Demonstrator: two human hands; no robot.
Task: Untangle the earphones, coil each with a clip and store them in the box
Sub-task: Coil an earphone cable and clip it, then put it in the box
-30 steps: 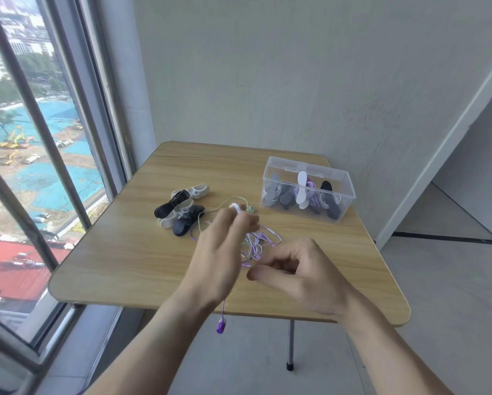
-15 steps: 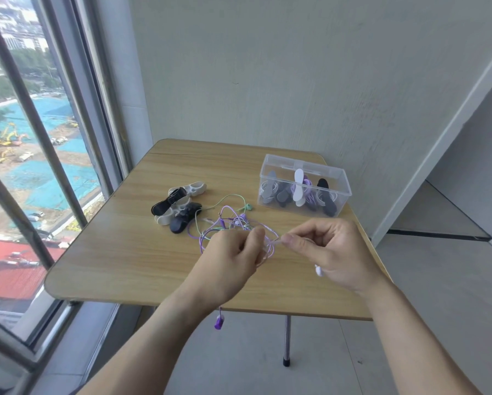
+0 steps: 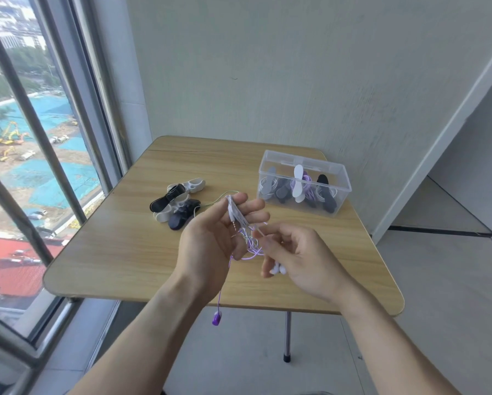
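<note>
Head view: the left hand (image 3: 210,240) is raised above the worktop (image 3: 119,246), palm turned toward the camera, its fingers (image 3: 250,208) extended and only loosely bent, with white earphone cord (image 3: 234,213) laid across them; two metal jack plugs (image 3: 234,223) hang against the palm, and whether the thumb pins the cord cannot be told. The right hand (image 3: 299,258) sits just right of it, thumb and forefinger closed in a pinch grip on the cord at the top of the tangle, the other fingers curled over white earbuds (image 3: 277,269) that show under the palm. Between the two hands hangs the tangle of purple and white earphones (image 3: 249,246), lifted off the worktop. From it a purple cord drops past the left wrist to a purple earbud (image 3: 216,318) dangling below the near edge of the worktop. A thin green cord (image 3: 214,199) runs from the left fingertips toward the pile of clips. Those black, white and dark clips (image 3: 176,203) lie heaped on the worktop to the left of the tangle. The clear plastic box (image 3: 340,178) stands open on the far right of the worktop, beyond the tangle, and holds several coiled earphones with grey, white and black clips. A window (image 3: 33,155) runs along the left of the worktop.
</note>
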